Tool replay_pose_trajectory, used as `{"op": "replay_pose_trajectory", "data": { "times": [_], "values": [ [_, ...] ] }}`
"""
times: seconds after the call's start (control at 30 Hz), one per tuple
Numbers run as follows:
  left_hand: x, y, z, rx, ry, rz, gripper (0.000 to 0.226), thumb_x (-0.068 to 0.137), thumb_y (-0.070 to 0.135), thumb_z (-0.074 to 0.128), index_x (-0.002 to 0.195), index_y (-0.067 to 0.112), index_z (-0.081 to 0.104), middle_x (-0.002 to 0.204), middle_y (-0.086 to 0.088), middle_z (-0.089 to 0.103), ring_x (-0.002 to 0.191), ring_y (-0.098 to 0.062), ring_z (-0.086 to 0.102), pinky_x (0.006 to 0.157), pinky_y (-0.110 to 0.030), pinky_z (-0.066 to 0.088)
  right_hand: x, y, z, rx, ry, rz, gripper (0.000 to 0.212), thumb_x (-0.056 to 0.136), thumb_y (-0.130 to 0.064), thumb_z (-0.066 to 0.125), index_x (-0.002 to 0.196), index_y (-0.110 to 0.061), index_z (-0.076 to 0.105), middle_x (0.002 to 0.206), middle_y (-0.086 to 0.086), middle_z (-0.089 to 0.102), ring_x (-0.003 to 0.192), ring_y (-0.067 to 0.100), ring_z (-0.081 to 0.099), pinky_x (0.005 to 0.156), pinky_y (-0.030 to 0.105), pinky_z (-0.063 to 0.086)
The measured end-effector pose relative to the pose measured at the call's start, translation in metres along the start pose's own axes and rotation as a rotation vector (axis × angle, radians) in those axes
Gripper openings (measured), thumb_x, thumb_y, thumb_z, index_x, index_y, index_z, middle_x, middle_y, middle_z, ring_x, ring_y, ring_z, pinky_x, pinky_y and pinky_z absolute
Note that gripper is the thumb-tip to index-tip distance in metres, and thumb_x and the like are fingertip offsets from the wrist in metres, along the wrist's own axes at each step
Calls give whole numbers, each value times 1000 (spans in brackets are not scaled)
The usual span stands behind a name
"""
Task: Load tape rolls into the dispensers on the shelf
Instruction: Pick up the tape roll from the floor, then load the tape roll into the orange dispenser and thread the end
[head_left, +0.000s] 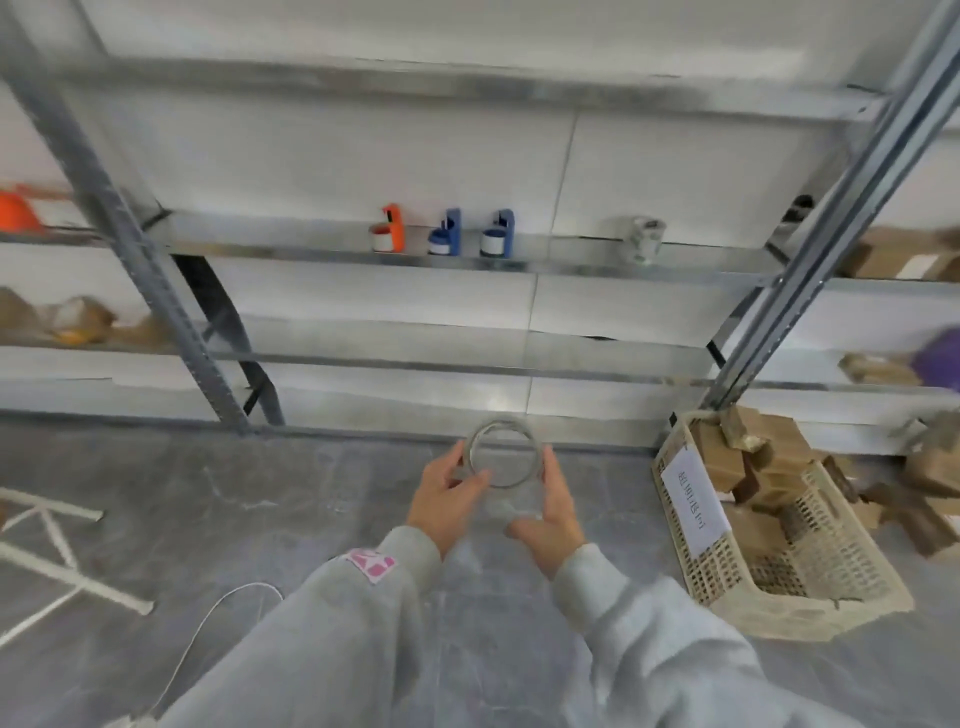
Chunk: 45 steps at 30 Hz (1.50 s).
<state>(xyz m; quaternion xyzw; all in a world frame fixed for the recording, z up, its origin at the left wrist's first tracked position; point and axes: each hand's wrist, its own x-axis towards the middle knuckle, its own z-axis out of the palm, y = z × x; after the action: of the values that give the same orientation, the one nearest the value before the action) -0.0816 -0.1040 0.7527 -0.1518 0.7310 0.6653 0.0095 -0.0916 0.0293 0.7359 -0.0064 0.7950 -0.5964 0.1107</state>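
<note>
Both my hands hold a clear tape roll (521, 431) in front of me, above the floor and below the shelf. My left hand (448, 493) grips its left rim with thumb and fingers. My right hand (551, 512) curls round its right side and bottom. On the middle shelf (311, 253) stand an orange dispenser (388, 229) and two blue dispensers (448, 233) (500, 235), each with a roll in it. A stack of tape rolls (644, 240) stands further right on the same shelf.
Grey metal uprights (130, 249) (841, 208) frame the shelving bay. A beige plastic basket (696, 582) with cardboard boxes and a paper label sits on the floor at right. Loose boxes lie beyond it. A white cable (208, 618) and white strips lie on the floor at left.
</note>
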Motion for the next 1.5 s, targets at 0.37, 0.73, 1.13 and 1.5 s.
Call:
{"op": "replay_pose_trajectory", "data": {
  "times": [0.37, 0.73, 1.13, 1.5],
  "values": [
    [53, 10, -65, 49, 81, 63, 54, 71, 37, 59, 124, 32, 59, 121, -21, 57, 115, -39, 53, 103, -52, 43, 35, -57, 41, -64, -52, -115, 104, 67, 6, 61, 148, -23, 3, 146, 0, 26, 136, 13, 21, 105, 23, 32],
    [227, 64, -51, -179, 215, 82, 32, 96, 17, 51, 121, 31, 65, 123, -7, 60, 95, -14, 60, 93, -31, 51, 220, -92, 32, -73, -171, -136, 102, 72, 1, 63, 149, -23, 0, 155, -2, 11, 142, 14, 11, 103, 20, 18],
    [419, 120, -92, -131, 323, 30, 37, 99, 20, 42, 132, 32, 53, 124, 3, 55, 109, -15, 55, 103, -38, 47, 427, -168, 57, -26, -269, -137, 95, 75, 3, 62, 149, -24, 10, 154, 0, 20, 140, 20, 21, 108, 31, 25],
    [582, 129, -210, -158, 285, 90, 33, 97, 16, 49, 103, 46, 61, 112, 2, 62, 98, -16, 61, 93, -34, 51, 598, -205, 183, 264, -86, -80, 46, 84, -4, 63, 120, -33, 54, 125, -4, 57, 115, 21, 54, 98, 36, 45]
  ]
}}
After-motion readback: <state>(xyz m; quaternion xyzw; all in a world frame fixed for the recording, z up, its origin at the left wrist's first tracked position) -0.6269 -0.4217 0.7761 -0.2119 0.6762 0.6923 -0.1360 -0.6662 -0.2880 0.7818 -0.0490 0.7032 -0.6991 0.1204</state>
